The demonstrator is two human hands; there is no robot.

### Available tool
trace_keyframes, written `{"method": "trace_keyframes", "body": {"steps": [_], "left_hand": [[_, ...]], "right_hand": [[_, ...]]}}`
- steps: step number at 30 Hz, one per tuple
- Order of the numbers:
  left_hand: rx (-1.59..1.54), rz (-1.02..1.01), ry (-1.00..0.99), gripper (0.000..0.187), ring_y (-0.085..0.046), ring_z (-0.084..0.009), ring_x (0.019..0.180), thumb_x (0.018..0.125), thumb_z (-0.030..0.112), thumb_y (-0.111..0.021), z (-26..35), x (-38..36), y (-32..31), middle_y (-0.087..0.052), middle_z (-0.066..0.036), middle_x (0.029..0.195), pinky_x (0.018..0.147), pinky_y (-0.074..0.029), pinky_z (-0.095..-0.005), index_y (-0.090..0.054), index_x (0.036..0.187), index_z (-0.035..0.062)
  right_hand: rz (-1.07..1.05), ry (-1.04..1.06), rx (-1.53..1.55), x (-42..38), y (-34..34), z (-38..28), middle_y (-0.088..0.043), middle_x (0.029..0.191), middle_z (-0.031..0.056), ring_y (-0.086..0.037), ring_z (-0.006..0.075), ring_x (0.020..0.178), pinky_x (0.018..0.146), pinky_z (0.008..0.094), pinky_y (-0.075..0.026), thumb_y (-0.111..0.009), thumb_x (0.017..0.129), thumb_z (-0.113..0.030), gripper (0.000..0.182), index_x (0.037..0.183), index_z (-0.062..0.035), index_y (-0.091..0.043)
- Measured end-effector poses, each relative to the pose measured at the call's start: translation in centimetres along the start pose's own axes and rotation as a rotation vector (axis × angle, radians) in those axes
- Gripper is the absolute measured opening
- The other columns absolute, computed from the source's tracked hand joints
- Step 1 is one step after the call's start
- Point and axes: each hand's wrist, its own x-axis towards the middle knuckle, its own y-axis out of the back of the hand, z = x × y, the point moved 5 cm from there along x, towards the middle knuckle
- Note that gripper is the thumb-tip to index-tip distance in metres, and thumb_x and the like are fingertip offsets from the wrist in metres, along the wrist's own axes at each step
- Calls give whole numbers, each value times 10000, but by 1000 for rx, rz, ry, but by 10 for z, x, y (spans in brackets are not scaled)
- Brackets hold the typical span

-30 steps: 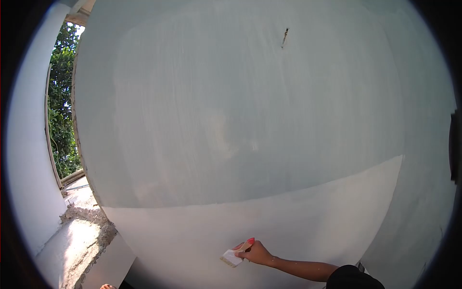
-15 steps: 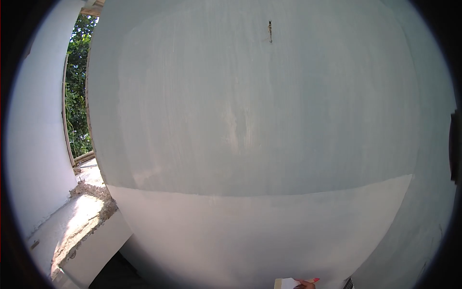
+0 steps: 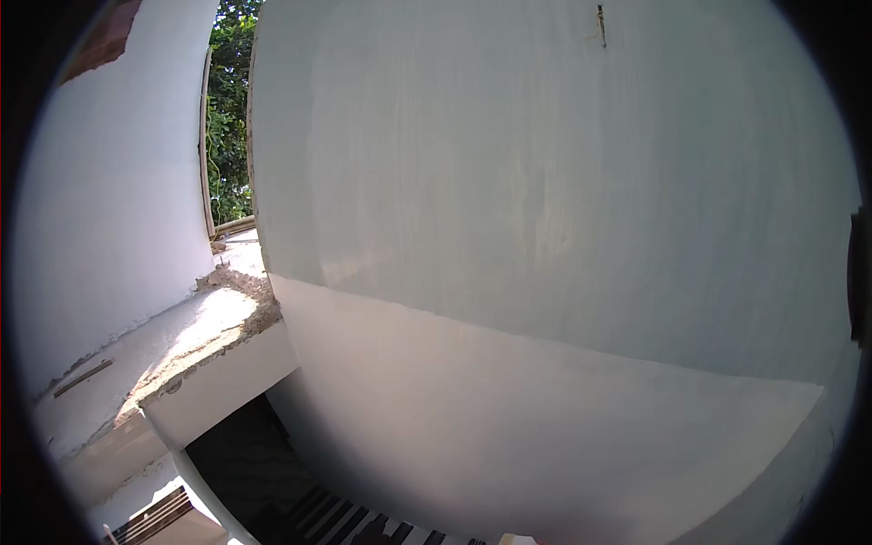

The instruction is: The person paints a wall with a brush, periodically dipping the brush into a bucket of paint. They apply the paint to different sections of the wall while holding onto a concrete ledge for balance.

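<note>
Neither of my hands shows at this moment. At the bottom edge of the head view, the top of a small pale, cream-edged flat piece point(image 3: 517, 540) pokes in, mostly cut off. A speck of red lies just right of it, too small to make out. Ahead stands a large wall, its upper part grey-green and streaked point(image 3: 545, 182). Its lower part is a paler smooth band point(image 3: 490, 409), and a sharp slanting line divides the two.
A thin rusty metal bit point(image 3: 601, 27) sticks out of the wall high up. On the left are a white wall point(image 3: 127, 200), a narrow opening with foliage point(image 3: 229, 118) and a rough-edged ledge point(image 3: 195, 318) holding a stick point(image 3: 84, 379). Dark space and striped slats point(image 3: 331, 522) lie below.
My view has swung left and down and tilted, so the wall sits farther right and higher. The hand at the bottom edge beside the pale piece has dropped out of sight.
</note>
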Motion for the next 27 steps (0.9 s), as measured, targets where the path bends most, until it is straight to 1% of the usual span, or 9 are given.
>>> {"method": "trace_keyframes", "body": {"steps": [4,6,10,12,17,19,20,24,27], "left_hand": [[-37,222,-61,462,-680,-309,774,1015,432,-555,16,25,78,-729,-151,962,658,-541,-435,-587,1282,57],[-42,339,-91,461,-679,-308,772,1015,433,-556,20,37,121,-729,-149,960,655,-540,-433,-588,1281,58],[-19,565,-136,460,-678,-305,767,1014,435,-556,26,55,213,-728,-147,957,650,-537,-430,-589,1278,60],[3,675,-152,459,-677,-303,765,1014,436,-557,27,63,260,-728,-146,955,647,-536,-428,-589,1277,60],[81,913,-137,458,-675,-299,759,1013,437,-557,14,70,371,-727,-143,951,640,-533,-425,-591,1274,62],[127,993,-119,457,-675,-297,757,1013,438,-558,2,71,410,-727,-142,949,637,-532,-423,-591,1273,63],[142,1030,-100,457,-674,-297,756,1013,439,-558,-4,72,427,-727,-141,948,636,-531,-422,-591,1272,64],[219,1113,-22,456,-673,-293,751,1012,440,-559,-38,82,478,-726,-139,945,630,-529,-419,-592,1269,65],[261,1145,55,455,-672,-291,748,1011,441,-559,-69,85,496,-726,-137,942,626,-527,-417,-593,1267,67]], "right_hand": [[-196,207,-419,7,-53,-85,-731,959,170,-703,302,912,822,449,-571,-605,985,-456,577,1280,39,-639],[-353,230,-329,-29,-131,-181,-746,906,94,-710,166,794,726,289,-573,-728,919,-141,268,1120,36,-738],[-721,678,-618,-82,-267,-331,-758,1018,112,-707,164,870,800,299,-582,-706,954,-92,273,1201,23,-720],[-810,1128,-823,-135,-342,-398,-775,1022,102,-698,135,836,771,274,-561,-726,936,-77,269,1203,-52,-743],[-533,2259,-826,-247,-508,-505,-776,955,46,-677,213,760,698,306,-549,-750,814,25,388,1166,-138,-758],[-316,2558,-676,-278,-567,-550,-766,890,50,-695,219,774,719,322,-571,-656,848,21,345,1122,-149,-778],[-118,2680,-743,-289,-595,-574,-770,989,65,-713,239,847,748,316,-571,-736,914,-105,264,1176,-132,-754],[187,2801,-653,-334,-691,-667,-763,997,147,-714,307,905,843,410,-570,-668,926,-176,240,1090,-31,-766],[532,2681,-1056,-320,-725,-692,-758,1058,146,-714,299,969,874,404,-567,-654,942,-182,249,1118,-43,-763]]}}
